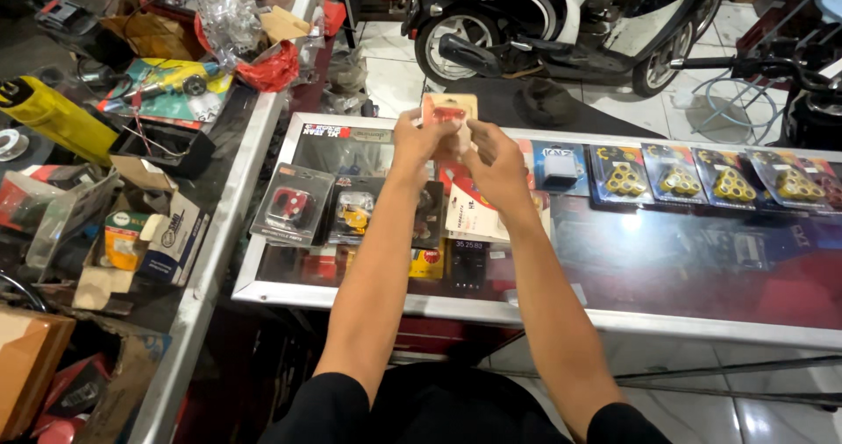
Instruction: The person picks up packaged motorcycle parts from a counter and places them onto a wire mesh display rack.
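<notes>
While both arms stretch over the glass worktop [667, 260], left hand [419, 139] and right hand [493, 159] grip a small carded packet [448, 109] between fingertips.

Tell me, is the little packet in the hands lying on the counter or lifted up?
Lifted up. The left hand and right hand pinch the small packet between them, raised above the glass counter.

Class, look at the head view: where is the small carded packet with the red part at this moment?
The small carded packet sits upper centre, pinched between the left hand and right hand, raised over the glass display counter, with the scooter beyond it.
</notes>
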